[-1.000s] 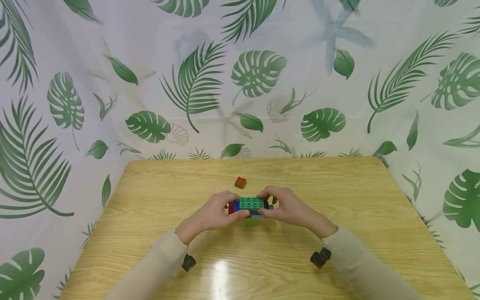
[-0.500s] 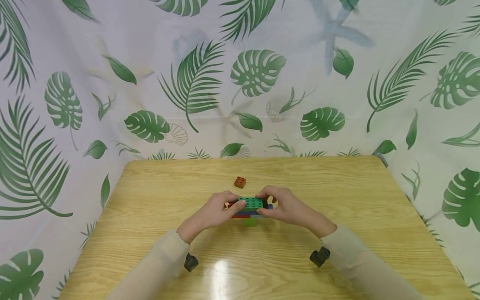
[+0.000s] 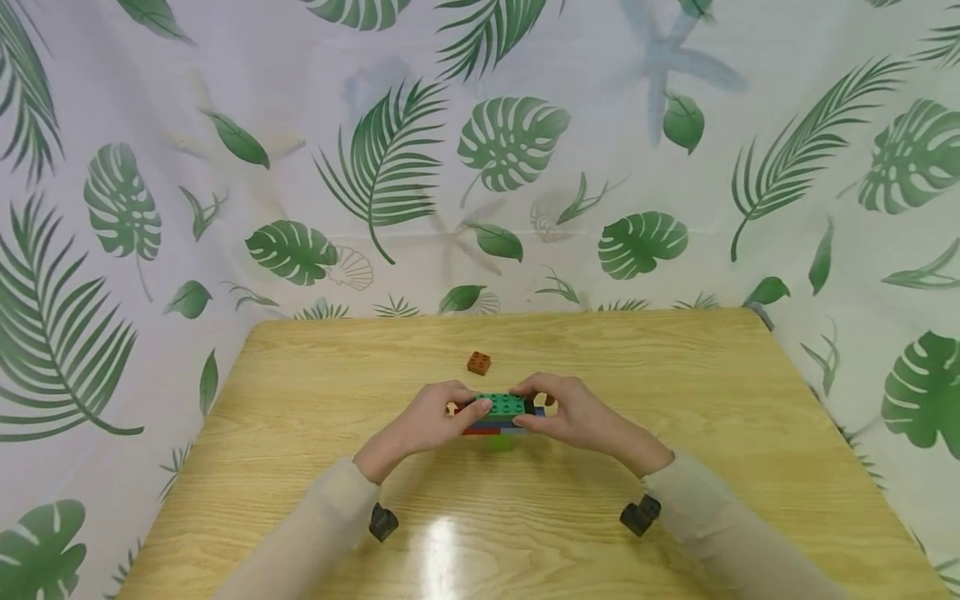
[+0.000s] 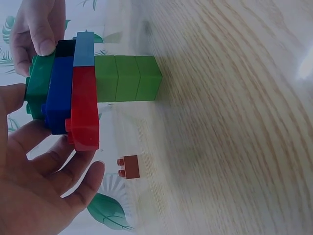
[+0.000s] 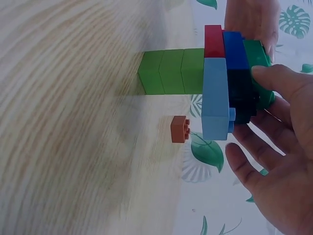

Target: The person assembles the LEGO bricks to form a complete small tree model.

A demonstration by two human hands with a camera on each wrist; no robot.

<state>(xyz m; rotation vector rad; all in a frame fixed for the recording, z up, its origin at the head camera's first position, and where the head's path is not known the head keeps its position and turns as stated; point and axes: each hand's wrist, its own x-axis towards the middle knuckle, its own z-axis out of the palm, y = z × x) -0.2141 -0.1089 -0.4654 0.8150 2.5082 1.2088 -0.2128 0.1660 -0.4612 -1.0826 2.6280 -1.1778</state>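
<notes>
A stack of toy bricks stands on the table between both hands. Its column is of light green bricks [image 4: 128, 78]. Across the column lie a red brick [image 4: 84, 105] and a light blue brick [image 5: 215, 98], end to end. Over these come a blue brick [image 4: 61, 95] and a black brick [image 5: 240, 90], topped by a dark green brick [image 3: 501, 405]. My left hand [image 3: 427, 417] grips the left end, thumb on the dark green brick's studs, fingers against the blue brick's end. My right hand [image 3: 573, 412] holds the right end, thumb against the dark green brick's near side.
A small orange-brown brick [image 3: 479, 363] lies on the wooden table [image 3: 337, 350] behind the stack. A leaf-patterned cloth [image 3: 420, 275] hangs beyond the table's back and side edges.
My left thumb has moved from the near side of the stack up onto the dark green brick's top, exposing the red brick's front. My right hand has stayed in nearly the same place.
</notes>
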